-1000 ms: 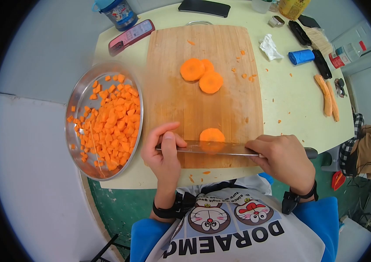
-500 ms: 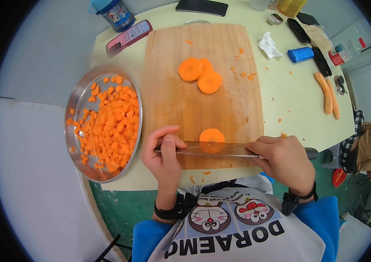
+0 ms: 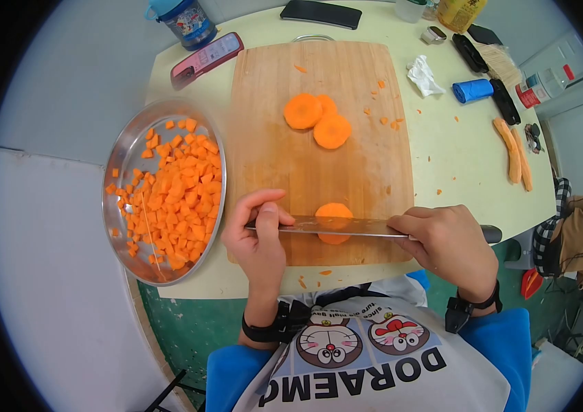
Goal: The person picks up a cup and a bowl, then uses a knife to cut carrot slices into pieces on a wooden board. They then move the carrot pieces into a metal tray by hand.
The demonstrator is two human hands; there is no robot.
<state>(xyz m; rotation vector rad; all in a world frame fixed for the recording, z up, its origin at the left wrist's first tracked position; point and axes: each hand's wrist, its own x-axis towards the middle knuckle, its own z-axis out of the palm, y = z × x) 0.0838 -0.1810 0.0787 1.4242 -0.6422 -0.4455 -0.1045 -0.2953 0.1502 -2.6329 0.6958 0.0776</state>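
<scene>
A kitchen knife lies level across a round carrot slice near the front of the wooden cutting board. My right hand grips it where blade meets handle, the black handle end sticking out to the right. At the other end, my left hand pinches the blade tip between thumb and fingers. The blade covers the middle of the slice, with orange showing on both sides. Farther up the board sit three more carrot slices, partly overlapping.
On the left, a round metal tray holds diced carrot. Behind the board are a pink phone, a black phone and a blue bottle. Crumpled tissue, a blue roll and peeled carrots lie to the right.
The blade has shifted slightly back over the slice, so more orange shows on its near side. Both hands keep their hold; the whole view has shifted a little.
</scene>
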